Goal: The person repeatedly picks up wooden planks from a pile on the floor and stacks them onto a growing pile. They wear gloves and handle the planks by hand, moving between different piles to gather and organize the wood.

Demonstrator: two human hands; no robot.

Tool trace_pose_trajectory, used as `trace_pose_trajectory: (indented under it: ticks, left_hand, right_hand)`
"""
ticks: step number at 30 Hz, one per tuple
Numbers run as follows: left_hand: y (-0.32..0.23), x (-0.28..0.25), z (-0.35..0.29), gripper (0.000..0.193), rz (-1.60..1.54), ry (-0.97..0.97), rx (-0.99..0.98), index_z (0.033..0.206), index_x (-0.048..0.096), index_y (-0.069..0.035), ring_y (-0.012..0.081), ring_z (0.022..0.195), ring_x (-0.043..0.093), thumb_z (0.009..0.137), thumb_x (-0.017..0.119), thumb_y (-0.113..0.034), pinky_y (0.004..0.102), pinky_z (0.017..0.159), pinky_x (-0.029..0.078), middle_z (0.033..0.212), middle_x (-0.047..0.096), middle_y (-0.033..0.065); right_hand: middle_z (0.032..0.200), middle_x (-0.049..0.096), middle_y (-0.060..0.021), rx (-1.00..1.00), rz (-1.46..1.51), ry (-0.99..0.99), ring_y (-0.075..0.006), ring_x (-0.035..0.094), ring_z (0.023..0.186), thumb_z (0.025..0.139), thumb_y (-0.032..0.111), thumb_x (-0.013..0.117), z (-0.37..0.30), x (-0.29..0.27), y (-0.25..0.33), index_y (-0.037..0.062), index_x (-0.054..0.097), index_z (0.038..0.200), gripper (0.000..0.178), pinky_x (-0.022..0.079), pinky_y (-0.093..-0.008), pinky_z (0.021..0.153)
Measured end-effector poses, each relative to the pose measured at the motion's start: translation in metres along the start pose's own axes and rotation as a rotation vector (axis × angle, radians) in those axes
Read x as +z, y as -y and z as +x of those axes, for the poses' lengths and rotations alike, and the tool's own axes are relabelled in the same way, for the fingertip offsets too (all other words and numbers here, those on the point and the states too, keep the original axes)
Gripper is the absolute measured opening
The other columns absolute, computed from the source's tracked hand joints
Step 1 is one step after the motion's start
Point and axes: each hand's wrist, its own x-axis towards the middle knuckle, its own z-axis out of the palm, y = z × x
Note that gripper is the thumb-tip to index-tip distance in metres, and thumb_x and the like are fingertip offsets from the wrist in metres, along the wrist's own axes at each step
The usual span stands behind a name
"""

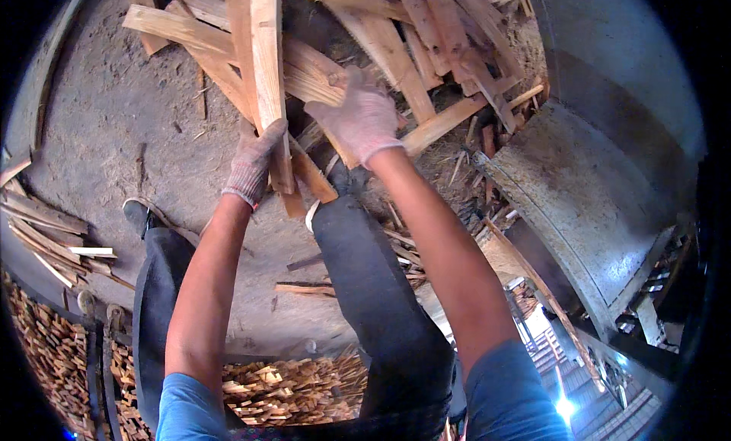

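A heap of split pale wood planks lies on the grey concrete floor in front of me. My left hand, in a knitted work glove, grips a long upright plank near its lower end. My right hand, also gloved, is closed on a shorter slanted board just right of it, above the heap. Both bare forearms reach up from the lower edge. My dark trouser legs and one shoe show below the hands.
A large grey concrete or metal structure with a curved edge stands at the right. More loose planks lie at the left. Stacked small wood pieces fill a rack along the bottom. Scraps and splinters litter the floor.
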Motion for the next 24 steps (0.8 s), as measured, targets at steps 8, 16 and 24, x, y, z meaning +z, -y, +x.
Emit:
trace_pose_trajectory:
  ticks: [8, 16, 24]
  left_hand:
    - [0.015, -0.031, -0.027, 0.069, -0.036, -0.068, -0.076, 0.147, 0.043, -0.004, 0.0208, 0.112, 0.063, 0.094, 0.077, -0.032, 0.0388, 0.093, 0.054, 0.126, 0.064, 0.0092]
    - [-0.012, -0.028, -0.041, 0.065, -0.012, 0.033, -0.176, 0.147, 0.047, -0.003, 0.0208, 0.124, 0.057, 0.099, 0.069, -0.04, 0.036, 0.105, 0.047, 0.138, 0.059, 0.0068]
    - [-0.01, -0.047, -0.09, 0.06, 0.252, -0.082, 0.028, 0.151, 0.047, -0.007, 0.0218, 0.127, 0.058, 0.102, 0.065, -0.036, 0.0378, 0.103, 0.051, 0.138, 0.061, 0.0121]
  right_hand:
    - [0.124, 0.066, -0.0297, -0.207, -0.009, 0.228, -0.0422, 0.067, 0.11, 0.083, 0.038, 0.07, 0.001, 0.004, 0.013, 0.0028, 0.06, 0.132, 0.061, 0.055, -0.0495, 0.095]
    - [0.115, 0.07, -0.023, -0.128, -0.358, 0.05, -0.0365, 0.069, 0.1, 0.082, 0.037, 0.073, 0.117, -0.072, 0.053, 0.0032, 0.068, 0.12, 0.051, 0.057, -0.0481, 0.086]
    - [0.079, 0.066, -0.014, -0.991, -0.08, -0.127, -0.0301, 0.069, 0.078, 0.083, 0.023, 0.062, -0.099, -0.044, 0.094, 0.0068, 0.069, 0.092, 0.02, 0.05, -0.0437, 0.063]
